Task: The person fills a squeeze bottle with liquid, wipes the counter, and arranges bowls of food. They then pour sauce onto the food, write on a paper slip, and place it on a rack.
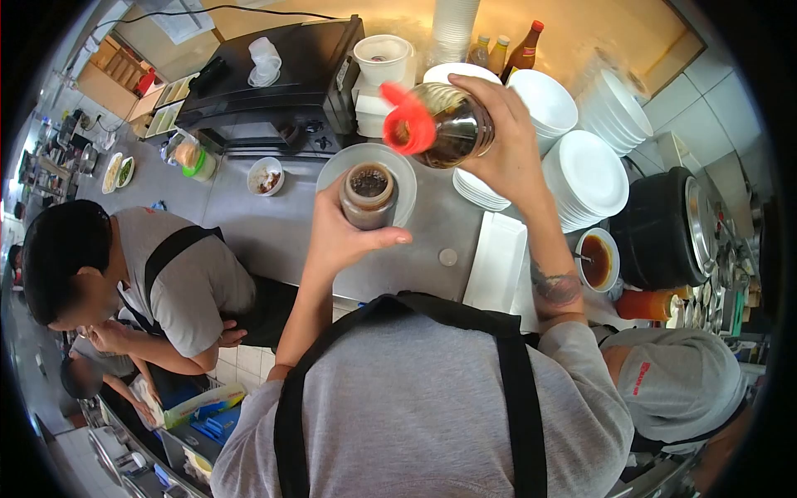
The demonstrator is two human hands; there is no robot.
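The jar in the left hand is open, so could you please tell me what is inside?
A dark, speckled surface shows inside the jar; I cannot tell what it is. Anything below that surface is hidden, and the left hand covers part of the side.

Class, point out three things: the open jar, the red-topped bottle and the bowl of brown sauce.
Open jar [366,215], head view: its body, below the mouth.
Red-topped bottle [457,131], head view: its dark side.
Bowl of brown sauce [616,259], head view: its rim.

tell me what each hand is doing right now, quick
Left hand: closed around an open-topped jar with dark contents.
Right hand: closed around a red-capped bottle of dark liquid, tilted.
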